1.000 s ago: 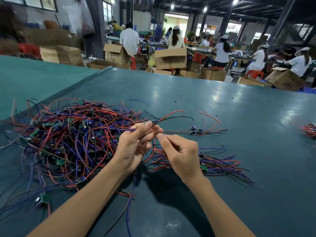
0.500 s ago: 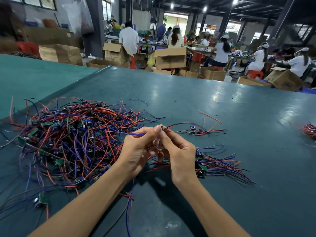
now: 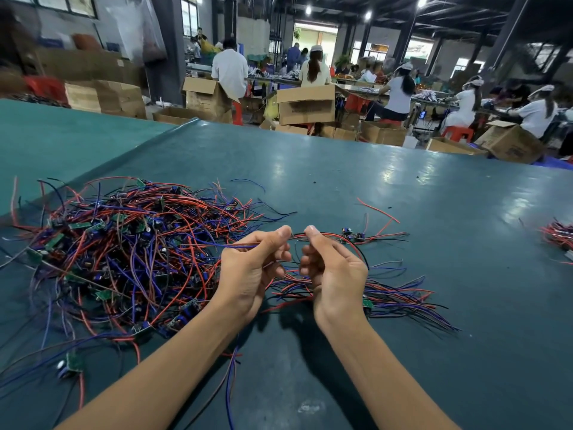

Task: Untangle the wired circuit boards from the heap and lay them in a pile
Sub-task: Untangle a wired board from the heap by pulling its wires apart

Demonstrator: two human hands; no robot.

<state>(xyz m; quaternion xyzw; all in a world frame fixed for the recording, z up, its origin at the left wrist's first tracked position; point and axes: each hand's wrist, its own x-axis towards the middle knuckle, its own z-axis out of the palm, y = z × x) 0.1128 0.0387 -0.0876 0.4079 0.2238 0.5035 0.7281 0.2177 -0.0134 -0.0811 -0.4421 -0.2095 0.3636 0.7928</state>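
Red, blue and black wire everywhere, and most of it sits in the heap (image 3: 124, 259) on the left of the dark green table (image 3: 341, 169). It's thin glossy leads looped through each other, with little green boards and stubby round parts poking out. One stray board (image 3: 69, 364) lies near the front edge. I'd say the job is barely dented.

The left hand (image 3: 251, 271) pinches a blue wire (image 3: 238, 246) that runs back into the heap, thumb against forefinger, the other fingers curled. The right hand (image 3: 335, 271), just beside it, pinches a red-and-black pair (image 3: 325, 234) that curves off toward a small board (image 3: 353, 235) lying behind.

Right of the hands is the pile (image 3: 400, 293), a modest flat fan with its wires combed roughly one way. At the far right edge there's another red bundle (image 3: 558, 234), can't tell if it's part of this.
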